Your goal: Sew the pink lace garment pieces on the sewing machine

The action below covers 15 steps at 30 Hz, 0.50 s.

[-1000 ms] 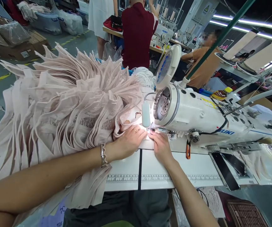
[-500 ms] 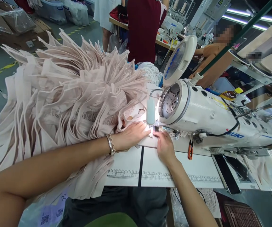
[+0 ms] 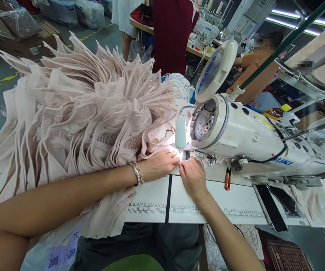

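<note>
Under the bright lamp of a white sewing machine [image 3: 236,131], my two hands meet at the needle area. My left hand [image 3: 161,165], wearing bracelets, is closed, its fingertips pinching the edge of a pale pink fabric piece [image 3: 158,133]. My right hand [image 3: 193,175] is closed too, thumb and fingers together against the left fingertips on the same edge; the bit between them is mostly hidden. A big heap of pale pink lace-trimmed garment pieces [image 3: 94,109] lies left of the machine, behind my left forearm.
A round magnifier [image 3: 216,71] stands above the machine head. Orange thread snips [image 3: 227,178] sit right of my right hand, and a phone [image 3: 271,207] lies farther right. A ruler strip [image 3: 148,208] runs along the table's front edge. Other people work behind.
My right hand has moved slightly left and turned so its fingertips join the left ones. My left hand's fingers have curled in more. The white bit of fabric between them is now covered.
</note>
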Tool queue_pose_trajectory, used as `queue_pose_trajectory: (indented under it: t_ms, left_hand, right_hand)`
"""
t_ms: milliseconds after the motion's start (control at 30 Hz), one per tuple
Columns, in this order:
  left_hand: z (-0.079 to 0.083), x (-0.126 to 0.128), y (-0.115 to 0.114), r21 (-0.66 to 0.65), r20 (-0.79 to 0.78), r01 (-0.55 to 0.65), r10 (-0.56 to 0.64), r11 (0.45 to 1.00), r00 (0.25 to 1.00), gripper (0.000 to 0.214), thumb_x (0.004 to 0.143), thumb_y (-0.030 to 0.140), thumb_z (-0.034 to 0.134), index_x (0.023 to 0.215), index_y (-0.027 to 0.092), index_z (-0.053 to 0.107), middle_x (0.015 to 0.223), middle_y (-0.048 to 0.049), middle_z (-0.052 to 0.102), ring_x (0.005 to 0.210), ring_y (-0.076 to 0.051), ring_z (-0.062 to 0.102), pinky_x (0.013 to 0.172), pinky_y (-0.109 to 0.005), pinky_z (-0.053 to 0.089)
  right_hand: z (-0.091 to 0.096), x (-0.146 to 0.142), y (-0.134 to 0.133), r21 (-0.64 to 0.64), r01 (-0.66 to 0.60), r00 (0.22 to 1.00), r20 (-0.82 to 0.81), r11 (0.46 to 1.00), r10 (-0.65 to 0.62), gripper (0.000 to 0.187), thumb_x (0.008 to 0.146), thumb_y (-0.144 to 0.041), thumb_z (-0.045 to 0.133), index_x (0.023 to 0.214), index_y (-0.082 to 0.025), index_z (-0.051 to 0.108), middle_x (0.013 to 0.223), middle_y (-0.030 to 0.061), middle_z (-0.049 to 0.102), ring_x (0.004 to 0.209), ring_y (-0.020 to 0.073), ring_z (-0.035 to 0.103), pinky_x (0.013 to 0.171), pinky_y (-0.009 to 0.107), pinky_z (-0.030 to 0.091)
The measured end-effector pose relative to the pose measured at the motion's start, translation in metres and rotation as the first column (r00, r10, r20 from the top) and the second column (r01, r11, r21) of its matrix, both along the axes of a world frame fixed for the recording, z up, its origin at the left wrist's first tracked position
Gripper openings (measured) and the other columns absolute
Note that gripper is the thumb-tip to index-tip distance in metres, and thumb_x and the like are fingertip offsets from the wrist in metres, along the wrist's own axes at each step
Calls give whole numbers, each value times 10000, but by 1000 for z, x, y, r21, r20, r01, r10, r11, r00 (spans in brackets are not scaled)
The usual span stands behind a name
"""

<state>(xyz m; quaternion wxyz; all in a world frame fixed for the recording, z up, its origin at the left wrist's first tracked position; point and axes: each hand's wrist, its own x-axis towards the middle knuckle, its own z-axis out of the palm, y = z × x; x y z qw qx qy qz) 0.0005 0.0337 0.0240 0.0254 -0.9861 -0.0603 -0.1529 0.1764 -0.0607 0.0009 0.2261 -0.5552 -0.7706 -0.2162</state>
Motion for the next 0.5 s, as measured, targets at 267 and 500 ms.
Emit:
queue_pose_trajectory:
  t_ms: [267, 500]
  left_hand:
    - [-1, 3, -1, 27, -7, -28, 28, 999, 1000, 340, 986, 8, 341, 904, 126, 649, 886, -69, 615, 823, -199, 525, 727, -338, 395]
    - [-18, 7, 3, -22, 112, -19, 21, 1000, 993, 343, 996, 21, 351, 855, 97, 654, 841, -89, 601, 804, -187, 525, 711, -313, 415]
  right_hand:
    - [2, 5, -2, -129, 38, 892, -442, 991, -92, 197, 926, -174, 540, 777, -245, 649, 716, 2, 654, 727, 175, 609, 710, 306, 500]
    - [3, 14, -4, -112, -41, 931, -365, 993, -3, 171, 968, -207, 555, 886, -243, 700, 766, 16, 717, 754, 183, 634, 703, 306, 510]
